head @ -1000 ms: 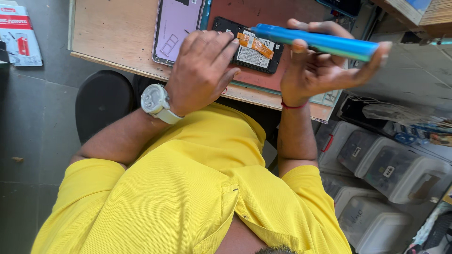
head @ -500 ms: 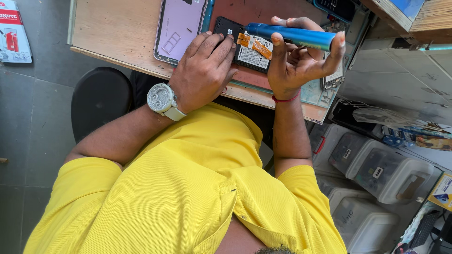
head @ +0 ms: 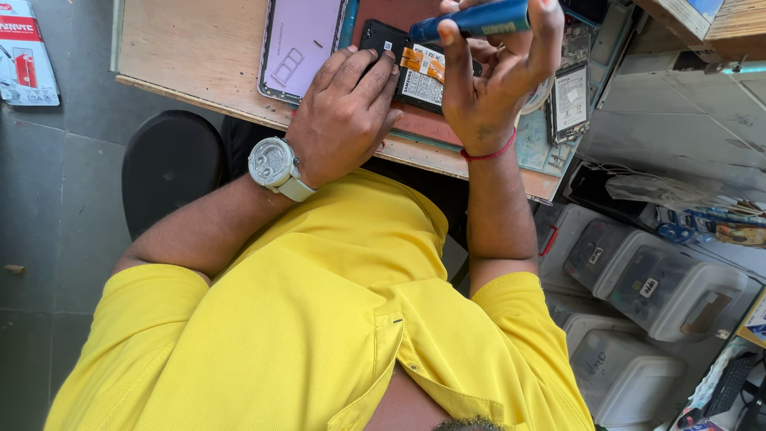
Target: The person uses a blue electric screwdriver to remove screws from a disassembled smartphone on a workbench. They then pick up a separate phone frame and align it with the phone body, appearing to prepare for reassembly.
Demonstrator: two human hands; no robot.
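My left hand [head: 345,116], with a white wristwatch [head: 275,166] on the wrist, presses down on an opened black phone [head: 415,68] on the wooden table [head: 191,56]. The phone shows its battery and an orange flex cable. My right hand [head: 487,80], with a red thread around the wrist, grips a blue cylindrical tool [head: 477,19] just above the phone's right side. The hand hides part of the phone.
A pale purple phone panel [head: 299,44] lies left of the opened phone. Another opened device [head: 570,97] lies at the table's right end. Lidded plastic bins [head: 654,287] stand on the floor to the right. A black stool [head: 171,172] and a red-white packet [head: 25,52] are at left.
My right hand has swung the blue tool from lying nearly level to the right into a closer position above the phone. My left hand stays on the phone.
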